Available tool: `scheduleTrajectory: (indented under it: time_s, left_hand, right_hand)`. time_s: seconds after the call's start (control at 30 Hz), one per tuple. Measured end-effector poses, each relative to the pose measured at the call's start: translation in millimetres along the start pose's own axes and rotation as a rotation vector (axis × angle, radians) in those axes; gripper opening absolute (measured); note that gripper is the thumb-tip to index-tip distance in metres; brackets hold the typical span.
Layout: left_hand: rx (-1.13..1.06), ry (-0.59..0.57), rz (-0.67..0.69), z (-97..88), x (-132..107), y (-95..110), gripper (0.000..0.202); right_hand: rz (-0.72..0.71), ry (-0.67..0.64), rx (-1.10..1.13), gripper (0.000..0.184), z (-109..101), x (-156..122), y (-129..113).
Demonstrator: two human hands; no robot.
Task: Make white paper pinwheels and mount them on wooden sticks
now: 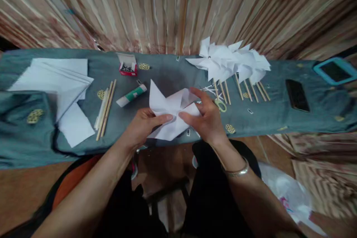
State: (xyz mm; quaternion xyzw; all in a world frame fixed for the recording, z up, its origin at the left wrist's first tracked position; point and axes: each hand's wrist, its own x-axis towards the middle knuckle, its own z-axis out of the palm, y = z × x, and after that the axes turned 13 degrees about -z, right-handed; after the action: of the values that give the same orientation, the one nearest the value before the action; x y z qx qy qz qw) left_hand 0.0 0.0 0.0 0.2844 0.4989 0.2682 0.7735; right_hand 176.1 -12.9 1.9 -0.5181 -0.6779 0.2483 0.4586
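Backdrop: pleated, striped cloth hanging (pixel 156 11). Surface: long table under grey-green cloth (pixel 103 65).

Central item: white paper pinwheel (pixel 174 106), one, unmounted, over the near edge of the table, between both hands.

Left hand (pixel 147 122): closed on the near-left part of the paper, thumb on top beside the centre, fingers mostly hidden beneath. Right hand (pixel 208 117): closed on the right side, thumb close to the centre, index finger along the far right blade.

Handling, as judged: press the folded tips flat at the centre with both thumbs; support from below; grip lightly, keeping the blades' curves uncreased; let no tip slip before fastening.

Nearby: open red box (pixel 128 68) of small metal pieces; green-and-white tube (pixel 132 95); loose sticks (pixel 107 109); white sheets (pixel 69 72), left; pinwheels on sticks (pixel 220 61), overlapping, right; scissors (pixel 221 106), just below these; dark phone (pixel 297 95), farther right.
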Motion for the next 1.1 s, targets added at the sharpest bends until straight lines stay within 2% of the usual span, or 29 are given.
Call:
scheduleTrajectory:
  time_s: [0.13,0.27,0.57,0.77,0.97,1.03,1.1]
  left_hand:
    - [0.019,0.017,0.049,3.7,6,-3,0.021]
    - [0.016,0.048,0.097,6.0,10,-8,0.02]
    - [0.013,0.225,0.198,16.1,9,-8,0.024]
    - [-0.003,0.342,0.199,21.2,5,-8,0.022]
    - [-0.04,0.318,0.259,20.8,10,-9,0.025]
    - [-0.065,0.312,0.276,20.3,13,-10,0.028]
    - [-0.088,0.313,0.288,20.6,15,-10,0.029]
  right_hand:
    - [0.029,-0.023,-0.003,0.062,-3,-2,0]
    - [-0.075,-0.006,-0.051,0.055,-6,-1,-1]
    - [-0.072,0.012,-0.005,0.056,-4,-3,-1]
    - [-0.03,0.011,0.076,0.058,-2,-4,-3]
    - [0.109,0.028,0.298,0.074,-5,-2,1]
    - [0.108,0.075,0.372,0.069,-6,0,4]
    - [0.092,0.093,0.414,0.055,-7,2,8]
